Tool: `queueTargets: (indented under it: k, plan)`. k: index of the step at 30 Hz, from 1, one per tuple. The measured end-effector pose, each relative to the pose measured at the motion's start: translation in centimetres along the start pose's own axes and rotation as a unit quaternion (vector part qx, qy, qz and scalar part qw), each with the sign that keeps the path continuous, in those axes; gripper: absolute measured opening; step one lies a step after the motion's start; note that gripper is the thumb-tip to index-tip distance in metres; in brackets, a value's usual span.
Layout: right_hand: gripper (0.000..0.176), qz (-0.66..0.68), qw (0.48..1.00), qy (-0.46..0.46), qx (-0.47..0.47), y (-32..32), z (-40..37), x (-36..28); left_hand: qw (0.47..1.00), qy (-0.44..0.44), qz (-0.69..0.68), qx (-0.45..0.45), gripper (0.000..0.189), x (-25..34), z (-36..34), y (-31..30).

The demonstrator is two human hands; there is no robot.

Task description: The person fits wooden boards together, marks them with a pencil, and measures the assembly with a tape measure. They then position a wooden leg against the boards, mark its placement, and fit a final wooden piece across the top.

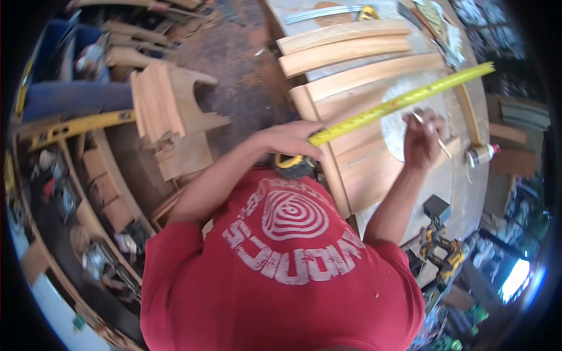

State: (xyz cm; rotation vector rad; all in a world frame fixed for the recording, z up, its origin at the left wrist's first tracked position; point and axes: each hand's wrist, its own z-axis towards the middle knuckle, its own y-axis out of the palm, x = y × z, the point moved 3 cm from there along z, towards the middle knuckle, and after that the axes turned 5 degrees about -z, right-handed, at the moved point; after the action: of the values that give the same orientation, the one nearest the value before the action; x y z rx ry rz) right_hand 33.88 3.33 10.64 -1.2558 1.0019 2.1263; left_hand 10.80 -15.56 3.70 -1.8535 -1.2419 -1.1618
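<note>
My left hand (295, 140) is closed around a tape measure (293, 167), a black and yellow case held close to my red shirt. Its yellow blade (404, 102) stretches out to the upper right, above a wooden frame (366, 172) on the worktable. Between the fingers of my right hand (422, 137) is a thin, light-coloured pencil (436, 137), just below the blade. Part of the case is hidden by my left hand.
Two wooden boards (345, 47) lie beyond the frame. A white bottle with a red cap (483, 155) rests at the right. Yellow and black power drills (442, 251) sit near my right elbow. A yellow level (82, 128) and wooden pieces (158, 105) are at the left.
</note>
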Motion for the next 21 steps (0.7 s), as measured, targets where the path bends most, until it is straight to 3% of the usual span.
queueTargets:
  k: [4, 7, 10, 16, 21]
  plan:
    - [0.006, 0.025, 0.999, 0.02, 0.023, -1.5, -6.5, -1.0, 0.998, 0.016, -0.055, 0.034, 0.062, 1.1, -1.2, 4.7]
    - [0.006, 0.027, 0.997, 0.036, 0.066, -2.5, -10.8, -1.8, 0.994, 0.04, -0.008, 0.104, 0.059, 0.9, -1.6, 7.8]
    - [0.005, 0.028, 0.996, 0.037, 0.077, -2.9, -13.9, -3.3, 0.996, -0.014, 0.025, 0.086, 0.073, 2.0, -2.1, 10.6]
    - [0.006, 0.033, 0.993, 0.043, 0.101, -5.1, -18.6, -5.2, 0.99, 0.01, -0.05, 0.135, 0.06, 2.3, -2.8, 17.0]
    - [0.01, 0.044, 0.985, 0.061, 0.155, -6.0, -21.8, -5.9, 0.986, -0.023, -0.07, 0.147, 0.072, 2.6, -3.1, 20.7]
